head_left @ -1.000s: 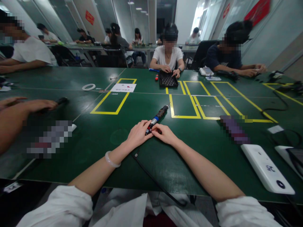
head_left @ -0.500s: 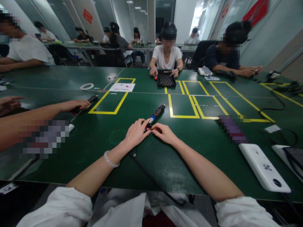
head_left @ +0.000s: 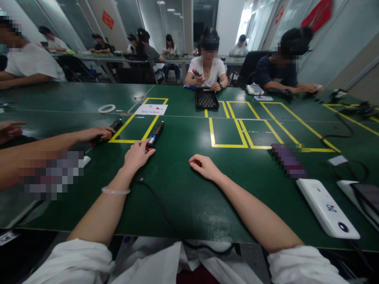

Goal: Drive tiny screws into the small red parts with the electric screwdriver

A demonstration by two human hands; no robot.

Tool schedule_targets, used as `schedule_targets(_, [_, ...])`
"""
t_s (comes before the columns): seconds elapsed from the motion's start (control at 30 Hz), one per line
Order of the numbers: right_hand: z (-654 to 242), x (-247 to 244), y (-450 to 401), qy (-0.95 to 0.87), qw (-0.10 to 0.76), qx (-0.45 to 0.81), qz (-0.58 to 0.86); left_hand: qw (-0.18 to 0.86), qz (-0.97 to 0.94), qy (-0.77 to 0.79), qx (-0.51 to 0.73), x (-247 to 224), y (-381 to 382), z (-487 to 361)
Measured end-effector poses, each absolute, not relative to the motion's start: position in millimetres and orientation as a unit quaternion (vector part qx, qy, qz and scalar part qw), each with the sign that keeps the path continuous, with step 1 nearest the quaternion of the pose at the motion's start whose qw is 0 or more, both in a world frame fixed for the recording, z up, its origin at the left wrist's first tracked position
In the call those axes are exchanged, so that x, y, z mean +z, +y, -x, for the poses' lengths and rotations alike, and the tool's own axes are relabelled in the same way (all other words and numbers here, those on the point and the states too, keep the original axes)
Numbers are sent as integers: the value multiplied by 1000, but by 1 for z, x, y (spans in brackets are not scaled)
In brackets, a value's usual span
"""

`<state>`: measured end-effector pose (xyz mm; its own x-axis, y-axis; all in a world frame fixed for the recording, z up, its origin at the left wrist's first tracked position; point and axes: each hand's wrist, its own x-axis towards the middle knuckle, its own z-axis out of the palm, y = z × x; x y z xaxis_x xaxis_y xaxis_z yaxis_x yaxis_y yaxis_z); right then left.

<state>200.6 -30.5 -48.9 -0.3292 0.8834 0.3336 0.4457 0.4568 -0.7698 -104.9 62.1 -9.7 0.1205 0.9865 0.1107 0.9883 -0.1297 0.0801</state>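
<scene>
My left hand (head_left: 136,156) is wrapped round the rear end of a dark soldering-iron-like tool (head_left: 155,134) with a blue and silver band. The tool points up and away, its far end near a yellow taped rectangle (head_left: 127,141). A black cable (head_left: 158,201) runs from beside this hand down over the table's front edge. Nearer the middle, my right hand (head_left: 204,166) rests on the green table (head_left: 183,197), its fingers curled and thumb against the fingertips. Whether something small is in that pinch cannot be made out.
Another person's arm (head_left: 59,146) reaches in from the left, its hand on a dark tool (head_left: 116,125). Across the table a person sits behind a black tray (head_left: 207,98). A phone (head_left: 289,161) and a white power bank (head_left: 328,208) lie at the right.
My left hand has moved left with the tool, away from my right hand, which has stayed in place. The cable has shifted left too. The person opposite has raised a red-tipped object.
</scene>
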Motion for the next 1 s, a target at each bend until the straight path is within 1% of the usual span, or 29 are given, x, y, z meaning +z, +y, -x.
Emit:
schedule_targets(0.23, [-200, -47, -31, -768, 379, 283, 432, 30, 671, -740, -39, -5, 79, 171])
schedule_targets(0.4, [-200, -47, -31, -770, 376, 277, 435, 45, 625, -779, -25, -1, 80, 200])
schedule_targets(0.53, [-200, -46, -32, -768, 373, 282, 438, 44, 617, -784, -40, -1, 75, 204])
schedule_targets(0.67, [-200, -46, -32, -768, 375, 282, 436, 93, 635, -763, -75, -3, 70, 198])
schedule_targets(0.73, [-200, -45, -32, -769, 373, 282, 436, 101, 642, -755, -88, -4, 70, 195])
schedule_targets(0.93, [-200, -46, -33, -768, 371, 285, 438, 97, 608, -783, -87, -3, 74, 198])
schedule_targets(1.0, [-200, -46, -32, -769, 369, 284, 438, 71, 638, -762, -89, -2, 74, 200])
